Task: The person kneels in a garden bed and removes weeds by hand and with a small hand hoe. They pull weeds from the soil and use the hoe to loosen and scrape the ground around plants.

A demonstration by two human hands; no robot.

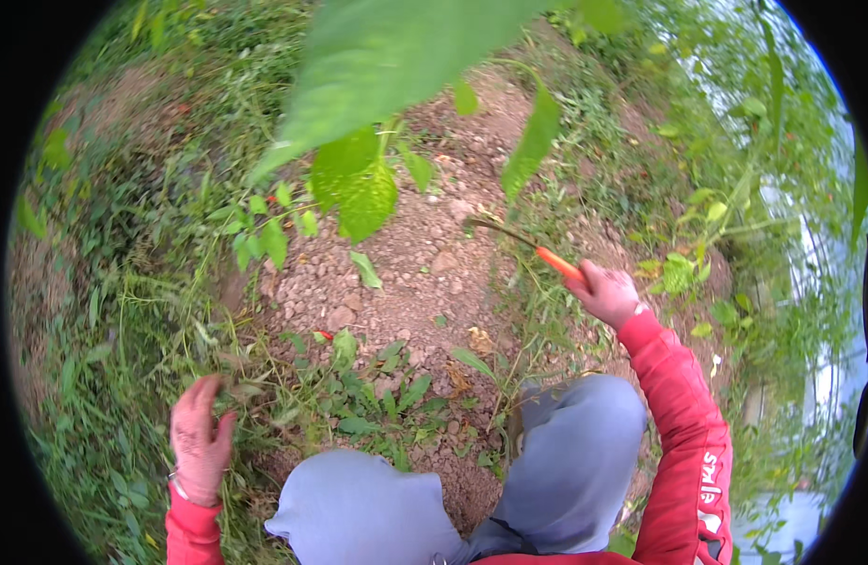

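My right hand (607, 291) is shut on the orange handle of a short weeding tool (560, 263). Its thin, dark metal end points up and left over the soil, at the edge of some weeds. The exact shape of the tip is hard to make out. At the lower left, my left hand (201, 438) hovers over or among tall green weeds (144, 374), thumb and fingers apart, with nothing visible in it. Between the hands lies bare, crumbly soil (420, 282) with small clods. Low broad-leaved weeds (377, 402) grow just in front of my knees (363, 501).
A large blurred leaf (406, 63) hangs close to the camera and covers part of the upper view. Leafy stems (356, 183) droop below it. Taller plants (745, 191) stand along the right before a pale sheet-like surface. A small red thing (324, 335) lies on the soil.
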